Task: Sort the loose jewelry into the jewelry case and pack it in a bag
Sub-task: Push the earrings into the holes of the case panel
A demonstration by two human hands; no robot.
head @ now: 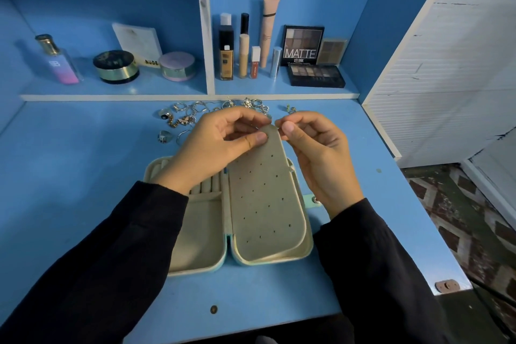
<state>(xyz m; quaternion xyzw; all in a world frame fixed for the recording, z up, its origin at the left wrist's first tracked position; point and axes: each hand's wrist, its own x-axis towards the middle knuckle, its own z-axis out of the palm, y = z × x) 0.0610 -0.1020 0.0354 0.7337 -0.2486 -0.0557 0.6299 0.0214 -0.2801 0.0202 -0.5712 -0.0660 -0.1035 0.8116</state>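
Blue desk (83, 176) in front of you, a shelf (117, 86) of cosmetics behind it. Both your arms reach in from below in dark sleeves (97, 260). The jewelry case (201, 232) lies open and flat at mid-desk, cream inside. Its left half has a bare compartment near you and ring rolls (206, 186) beyond, partly under your wrist. Its right half carries the earring panel (265, 198), dotted with small holes and tilted up at its far end. Your left hand (220, 145) is over the case's far left corner, palm down. Its thumb is pressed on the panel's top front and its fingers are curled behind, so it pinches that edge. Your right hand (318, 159) is raised just right of the panel. Its thumb and forefinger tips meet at the panel's top corner; whether they hold anything is too small to tell. On the shelf an eyeshadow palette (303, 46) reads "MATTE", and a strip (152, 62) between two round jars reads "NUDE". The loose jewelry (195, 112), rings and chains, lies scattered on the desk just beyond your hands, outside the case.
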